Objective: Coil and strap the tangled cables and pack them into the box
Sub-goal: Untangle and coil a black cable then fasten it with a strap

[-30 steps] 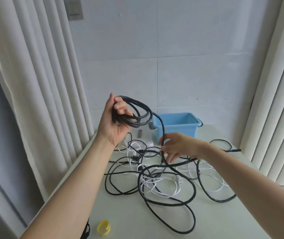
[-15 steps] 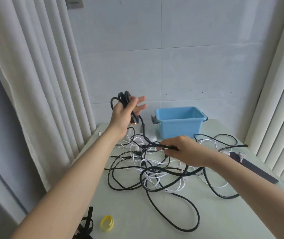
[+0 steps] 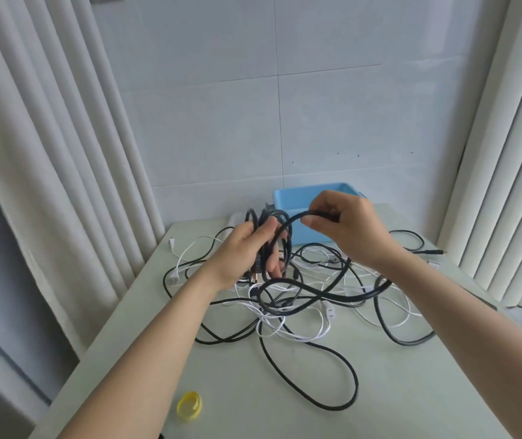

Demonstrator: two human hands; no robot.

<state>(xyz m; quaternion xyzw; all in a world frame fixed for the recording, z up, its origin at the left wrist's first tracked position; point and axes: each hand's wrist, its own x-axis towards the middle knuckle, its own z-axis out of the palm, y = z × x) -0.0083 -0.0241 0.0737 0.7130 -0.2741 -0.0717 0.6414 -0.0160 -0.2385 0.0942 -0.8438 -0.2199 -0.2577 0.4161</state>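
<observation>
My left hand (image 3: 250, 248) grips a small coil of black cable (image 3: 277, 223) held upright above the table. My right hand (image 3: 345, 223) pinches the same black cable's free run and holds it in an arc beside the coil. Below both hands lies a tangle of black cables (image 3: 310, 299) and thin white cables (image 3: 288, 331) spread over the table. The blue plastic box (image 3: 297, 198) stands open at the back of the table, partly hidden behind my right hand.
A yellow strap roll (image 3: 190, 405) lies near the front left of the pale green table (image 3: 396, 391). White curtains (image 3: 47, 153) hang at both sides, with a tiled wall behind. A cable plug (image 3: 434, 251) points right near the far right edge.
My left hand has come down and toward me with the coil. My right hand has lifted the cable from the tangle up to the coil, forming a new loop.
</observation>
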